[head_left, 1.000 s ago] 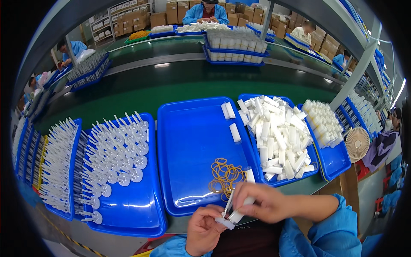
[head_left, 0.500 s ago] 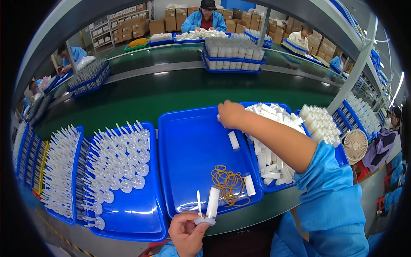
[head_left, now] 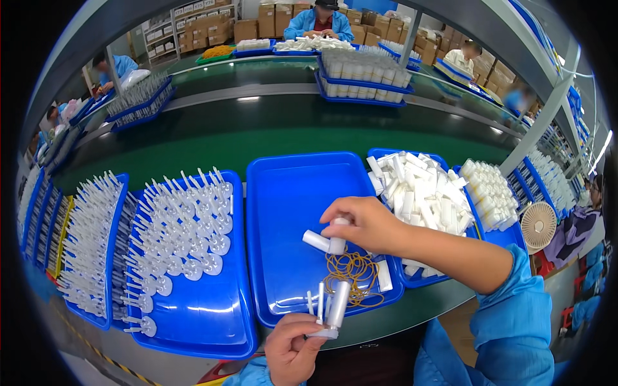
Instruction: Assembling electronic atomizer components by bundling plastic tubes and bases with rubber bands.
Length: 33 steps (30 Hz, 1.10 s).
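My left hand [head_left: 293, 347], near the front edge, pinches a small white plastic base [head_left: 325, 332] with thin upright rods. A wider white tube [head_left: 338, 305] stands on that base beside the rods. Above the middle tray, the fingers of my right hand [head_left: 365, 224] are closed on a short white cylinder [head_left: 337, 243]. Against it is a slanted white cylinder [head_left: 315, 241]; I cannot tell whether this one is held or lying. Under my right hand, tan rubber bands [head_left: 351, 273] lie tangled beside a white rectangular piece [head_left: 384, 276].
The blue middle tray [head_left: 277, 168] sits between a left tray of stemmed clear-white parts [head_left: 193, 225] and a right tray heaped with white pieces [head_left: 428, 193]. A small fan [head_left: 538, 225] stands far right. Beyond the green belt [head_left: 257, 132], stacked trays [head_left: 364, 93] and co-workers are visible.
My right hand has come back from the middle tray's far right corner toward my left hand, with a white cylinder in its fingers. My left hand still holds the base; the view has shifted slightly.
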Available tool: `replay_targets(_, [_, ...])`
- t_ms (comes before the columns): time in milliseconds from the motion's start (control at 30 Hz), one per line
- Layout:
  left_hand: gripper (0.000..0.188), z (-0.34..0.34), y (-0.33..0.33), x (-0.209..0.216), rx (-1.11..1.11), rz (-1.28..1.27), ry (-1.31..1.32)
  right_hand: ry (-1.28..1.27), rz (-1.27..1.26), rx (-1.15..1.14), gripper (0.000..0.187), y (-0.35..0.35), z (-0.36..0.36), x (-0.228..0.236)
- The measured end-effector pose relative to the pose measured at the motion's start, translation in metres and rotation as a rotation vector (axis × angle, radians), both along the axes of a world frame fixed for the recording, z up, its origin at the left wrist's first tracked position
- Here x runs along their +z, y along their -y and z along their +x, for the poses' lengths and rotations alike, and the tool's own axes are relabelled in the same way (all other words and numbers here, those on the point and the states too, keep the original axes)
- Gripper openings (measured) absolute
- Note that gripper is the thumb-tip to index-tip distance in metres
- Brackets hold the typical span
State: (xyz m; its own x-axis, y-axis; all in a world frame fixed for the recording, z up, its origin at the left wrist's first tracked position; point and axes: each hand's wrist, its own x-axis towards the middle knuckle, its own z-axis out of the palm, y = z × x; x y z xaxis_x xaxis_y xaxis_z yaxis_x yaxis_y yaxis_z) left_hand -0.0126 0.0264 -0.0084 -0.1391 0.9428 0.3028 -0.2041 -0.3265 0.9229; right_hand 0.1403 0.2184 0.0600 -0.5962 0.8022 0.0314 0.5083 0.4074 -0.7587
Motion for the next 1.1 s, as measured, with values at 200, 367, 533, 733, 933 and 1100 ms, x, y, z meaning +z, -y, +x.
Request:
replay_targets(200, [0.010, 0.006, -0.009, 0.019, 0.002, 0.120, -0.190, -0.409, -0.518, -0.143, 0.027, 0.040, 0.012, 0.011])
replay_targets(367, [0.011, 0.008, -0.010, 0.019, 0.003, 0.161, -0.206, -0.556, -0.755, -0.151, 0.028, 0.054, 0.017, 0.014])
replay_targets(533, [0.010, 0.008, -0.009, 0.021, -0.004, 0.119, -0.222, -0.582, -0.784, -0.134, 0.025, 0.058, 0.026, 0.010])
replay_targets(733, [0.008, 0.009, -0.007, 0.017, -0.106, 0.074, -0.167, -0.064, -0.144, 0.125, 0.018, 0.067, 0.037, 0.026])
replay_targets(933, [0.012, 0.012, -0.008, 0.014, -0.154, 0.317, -0.218, -0.319, -0.334, 0.072, 0.017, 0.085, 0.050, 0.013])
replay_targets(1100, [0.012, 0.010, -0.007, 0.000, -0.153, 0.392, -0.243, -0.385, -0.173, 0.156, 0.014, 0.101, 0.050, 0.012])
